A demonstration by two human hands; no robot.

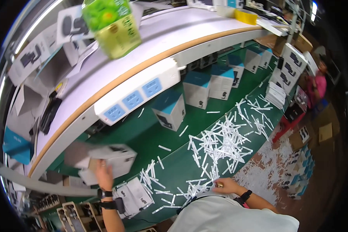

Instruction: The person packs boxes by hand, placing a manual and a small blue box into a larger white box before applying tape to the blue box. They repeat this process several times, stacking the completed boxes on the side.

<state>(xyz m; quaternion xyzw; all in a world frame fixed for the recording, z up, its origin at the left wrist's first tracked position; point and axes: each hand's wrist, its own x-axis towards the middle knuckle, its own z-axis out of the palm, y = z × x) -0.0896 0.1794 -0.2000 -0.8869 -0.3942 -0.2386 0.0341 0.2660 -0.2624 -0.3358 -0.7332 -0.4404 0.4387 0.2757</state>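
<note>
My left hand (103, 174) is at a white carton (120, 156) at the lower left of the green bench, its fingers against the near side. Part of the carton is smeared by motion, and what looks like a flap extends to its left. Close to my body, my right hand (228, 186) is closed, with a small brass-coloured spot at its fingers; I cannot make out what it holds. White paper strips (224, 141) lie heaped just beyond it. Near my left wrist, white printed sheets or flat boxes (133, 196) rest on the bench edge.
Several blue-topped white boxes (170, 112) stand along the green bench (158, 141). Above them runs a shelf (162, 36) with a white socket strip (137, 92) and a green drink package (112, 29). Stacked boxes (288, 71) and a person in pink (317, 85) are at the right.
</note>
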